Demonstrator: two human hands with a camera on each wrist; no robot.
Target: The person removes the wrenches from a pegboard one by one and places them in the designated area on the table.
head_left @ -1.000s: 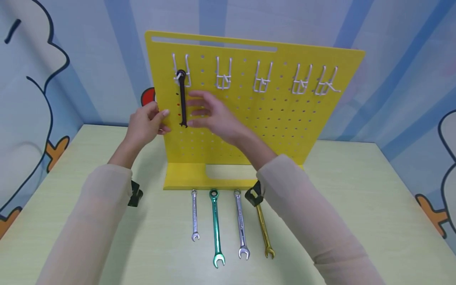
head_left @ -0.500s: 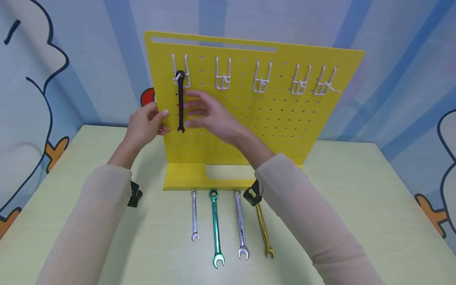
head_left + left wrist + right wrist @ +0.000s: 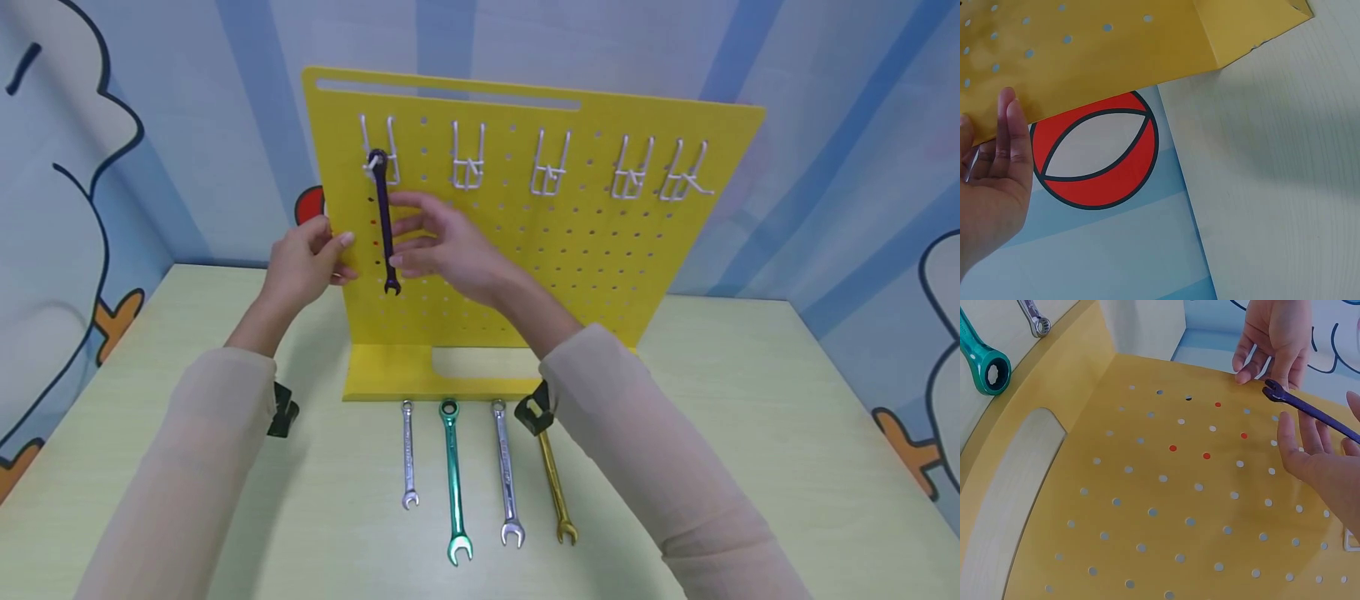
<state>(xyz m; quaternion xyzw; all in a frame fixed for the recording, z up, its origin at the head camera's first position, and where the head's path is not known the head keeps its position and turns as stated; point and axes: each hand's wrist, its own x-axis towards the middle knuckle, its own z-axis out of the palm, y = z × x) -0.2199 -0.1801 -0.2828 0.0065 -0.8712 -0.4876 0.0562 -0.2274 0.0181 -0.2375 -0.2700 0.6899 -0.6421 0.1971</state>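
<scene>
A dark combination wrench [image 3: 385, 225] hangs by its ring end from the leftmost white hook [image 3: 393, 150] of the yellow pegboard [image 3: 465, 308]. Its open end points down and slightly right. Close to its right side is my right hand [image 3: 450, 246], fingers loosely spread, thumb tip at the lower shank; whether it touches is hard to tell. My left hand [image 3: 300, 258] holds the board's left edge between thumb and fingers, as the left wrist view also shows. In the right wrist view the wrench [image 3: 1316, 412] lies across the right hand's fingers, not gripped.
On the table [image 3: 720, 433] in front of the board lie a small silver wrench [image 3: 408, 458], a green wrench [image 3: 454, 483], a larger silver wrench [image 3: 506, 475] and a gold wrench [image 3: 557, 483]. Several white hooks, such as one [image 3: 550, 167], run along the board's top. A patterned backdrop stands behind.
The hanging wrench has swung, its lower end dropping and shifting from straight down to slightly right, now against or near the right thumb. Both hands stay almost in place.
</scene>
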